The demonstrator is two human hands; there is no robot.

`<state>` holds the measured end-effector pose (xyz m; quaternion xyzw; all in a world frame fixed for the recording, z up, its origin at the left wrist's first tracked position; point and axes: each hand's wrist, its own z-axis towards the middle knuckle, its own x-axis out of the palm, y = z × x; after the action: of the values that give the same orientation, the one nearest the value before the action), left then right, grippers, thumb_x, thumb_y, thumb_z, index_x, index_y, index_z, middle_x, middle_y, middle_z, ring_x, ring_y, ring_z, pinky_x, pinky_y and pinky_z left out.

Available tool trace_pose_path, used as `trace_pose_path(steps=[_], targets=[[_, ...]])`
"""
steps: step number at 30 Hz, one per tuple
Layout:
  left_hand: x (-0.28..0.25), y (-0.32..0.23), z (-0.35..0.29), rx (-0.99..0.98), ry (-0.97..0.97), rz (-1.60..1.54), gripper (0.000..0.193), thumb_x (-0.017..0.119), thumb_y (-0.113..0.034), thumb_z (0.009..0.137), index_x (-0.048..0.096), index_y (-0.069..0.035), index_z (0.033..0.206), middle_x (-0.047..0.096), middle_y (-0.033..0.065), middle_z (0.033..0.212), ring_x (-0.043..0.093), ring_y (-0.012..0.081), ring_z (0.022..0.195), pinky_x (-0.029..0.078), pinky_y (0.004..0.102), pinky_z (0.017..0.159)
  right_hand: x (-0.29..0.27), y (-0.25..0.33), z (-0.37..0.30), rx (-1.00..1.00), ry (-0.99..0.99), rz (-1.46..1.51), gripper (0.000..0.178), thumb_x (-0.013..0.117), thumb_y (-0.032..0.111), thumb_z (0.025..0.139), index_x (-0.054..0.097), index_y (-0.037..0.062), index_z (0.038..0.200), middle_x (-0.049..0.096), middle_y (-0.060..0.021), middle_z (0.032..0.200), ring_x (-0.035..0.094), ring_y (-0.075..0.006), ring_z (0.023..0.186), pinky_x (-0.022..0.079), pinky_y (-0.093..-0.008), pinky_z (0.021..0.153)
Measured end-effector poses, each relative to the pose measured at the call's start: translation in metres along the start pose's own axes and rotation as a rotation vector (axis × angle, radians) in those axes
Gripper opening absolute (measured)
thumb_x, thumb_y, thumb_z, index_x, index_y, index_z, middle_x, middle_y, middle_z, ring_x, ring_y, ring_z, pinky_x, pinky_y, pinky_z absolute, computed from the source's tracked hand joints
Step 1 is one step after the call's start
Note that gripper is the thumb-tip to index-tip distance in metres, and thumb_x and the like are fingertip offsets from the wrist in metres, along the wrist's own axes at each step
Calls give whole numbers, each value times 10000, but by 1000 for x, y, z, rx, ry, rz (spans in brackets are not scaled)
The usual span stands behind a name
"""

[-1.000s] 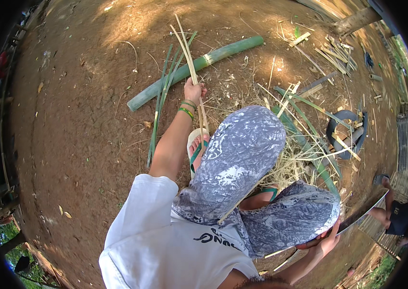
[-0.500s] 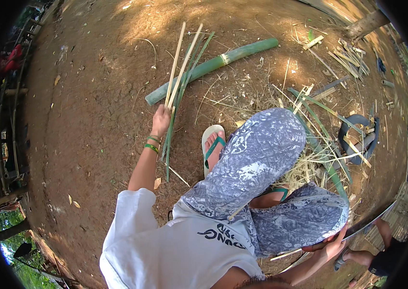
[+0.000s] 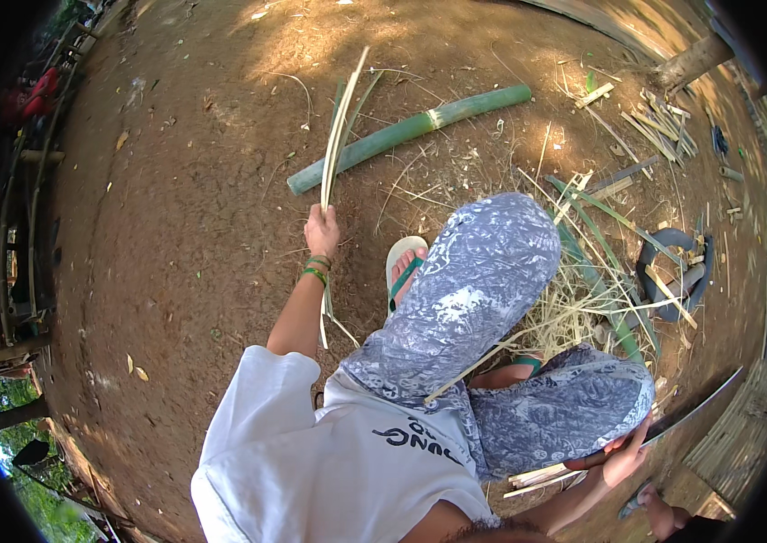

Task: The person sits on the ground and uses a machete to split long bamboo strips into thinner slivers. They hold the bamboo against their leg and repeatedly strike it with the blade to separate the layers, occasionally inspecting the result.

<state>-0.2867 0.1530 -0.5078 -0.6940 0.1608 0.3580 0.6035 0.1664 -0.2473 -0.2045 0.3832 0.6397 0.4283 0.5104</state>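
My left hand (image 3: 322, 232) is closed around a small bundle of long, thin bamboo strips (image 3: 339, 136). Their pale and green ends point away from me, and their tails hang down past my wrist. Beyond that hand, a thick green bamboo pole (image 3: 383, 143) lies slantwise on the ground. At the lower right, beside my bent knee, my right hand (image 3: 623, 460) grips a long-bladed knife (image 3: 693, 407). Its blade points out to the right, and its handle is partly hidden by my fingers. Several pale split strips (image 3: 537, 478) lie near the handle, under my thigh.
Shavings (image 3: 569, 317) and green split bamboo (image 3: 596, 276) lie to the right of my knees. Past them are a dark rubbery ring (image 3: 668, 237), cut bamboo pieces (image 3: 659, 127) and a log (image 3: 693, 63). Another person's leg (image 3: 664, 518) shows at the lower right, near slatted bamboo (image 3: 741, 434).
The strips in my left hand have come together and turned more upright, and that hand has shifted slightly right and nearer. More of the knife's blade shows. The other person's leg has moved lower.
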Motion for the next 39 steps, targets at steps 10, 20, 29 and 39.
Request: trace_pose_path(steps=[10,20,29,39], targets=[[-169,82,10,-11,-356,319,302,555,-349,1001,477,-66,932,594,194,669,620,417,638,448,494,568,1,6,-1,-69,-34,8,302,654,329,949,685,28,934,410,25,569,380,-82,450,280,-243,402],[-170,43,-2,82,-235,304,599,731,-353,868,520,22,1285,526,271,1267,549,407,1168,472,463,985,3,1,7,62,55,39,402,594,313,991,650,35,1276,351,79,650,315,-25,510,244,-205,427],[-119,-260,-150,386,144,-445,480,554,-339,993,552,-14,1346,600,251,1277,544,368,1253,411,422,1060,30,88,17,-95,303,82,418,527,307,1035,568,68,1375,347,71,613,351,-16,501,288,-193,436],[-159,-332,-203,684,899,-1473,178,630,-202,941,609,-44,861,608,121,968,612,277,1024,461,451,1013,72,152,160,-339,440,-273,592,657,512,902,593,102,1325,310,94,603,256,-22,487,189,-211,464]])
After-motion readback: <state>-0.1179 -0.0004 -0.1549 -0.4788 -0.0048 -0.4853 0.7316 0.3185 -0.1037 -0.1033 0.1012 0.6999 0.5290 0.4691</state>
